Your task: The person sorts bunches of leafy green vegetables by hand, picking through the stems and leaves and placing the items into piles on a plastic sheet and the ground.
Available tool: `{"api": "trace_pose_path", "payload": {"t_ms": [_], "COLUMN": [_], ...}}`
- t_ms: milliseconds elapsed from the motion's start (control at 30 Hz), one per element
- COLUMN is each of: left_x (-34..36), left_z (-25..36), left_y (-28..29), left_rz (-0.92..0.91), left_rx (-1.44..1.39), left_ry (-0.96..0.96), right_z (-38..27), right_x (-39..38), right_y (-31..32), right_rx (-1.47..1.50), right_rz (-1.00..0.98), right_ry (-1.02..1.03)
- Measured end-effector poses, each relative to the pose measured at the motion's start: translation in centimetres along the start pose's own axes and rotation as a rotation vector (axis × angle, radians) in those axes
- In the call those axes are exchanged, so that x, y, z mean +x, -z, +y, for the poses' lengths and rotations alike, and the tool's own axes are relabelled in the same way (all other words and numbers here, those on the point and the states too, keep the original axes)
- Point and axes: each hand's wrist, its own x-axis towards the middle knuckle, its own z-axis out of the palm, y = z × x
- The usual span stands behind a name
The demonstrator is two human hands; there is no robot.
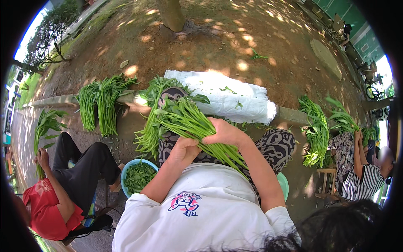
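Observation:
A thick bunch of long-stemmed leafy greens, apparently water spinach [184,117], lies slantwise over my lap, leaves toward the far left and stems toward my belly on the right. My left hand [184,150] is closed at the lower side of its stems. Higher up and further right, my right hand [223,132] wraps over the same stems; some of its fingers are hidden behind them. Just beyond my left knee another heap of these greens [147,134] hangs over the low kerb.
A light-blue basin [123,181] of cut leaves stands at my left, a pale-green basin [283,186] at my right. A white woven sack [235,98] lies ahead on the kerb. More bunches [105,105] drape left and right [317,134]. People sit on both sides, holding greens.

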Motion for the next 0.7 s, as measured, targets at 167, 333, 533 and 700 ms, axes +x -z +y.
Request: {"api": "trace_pose_path", "payload": {"t_ms": [167, 333, 533, 700], "left_x": [0.0, 0.5, 1.4, 1.9], "left_z": [0.0, 0.0, 2.1, 2.9], "left_y": [-1.1, -0.8, -2.3, -3.8], "left_rz": [0.089, 0.258, 0.196, 0.187], "left_rx": [-0.082, -0.11, -0.264, -0.238], "left_ry": [0.075, -0.045, -0.241, -0.286], "right_z": [0.5, 0.5, 0.5, -1.1], "right_x": [0.4, -0.5, -0.9, -0.4], "right_y": [-1.3, -3.0, -3.0, -2.4], "right_rx": [-0.57, -0.571, -0.497, -0.477], "right_rz": [-0.02, 0.194, 0.301, 0.292], "right_ry": [0.016, 0.156, 0.323, 0.171]}}
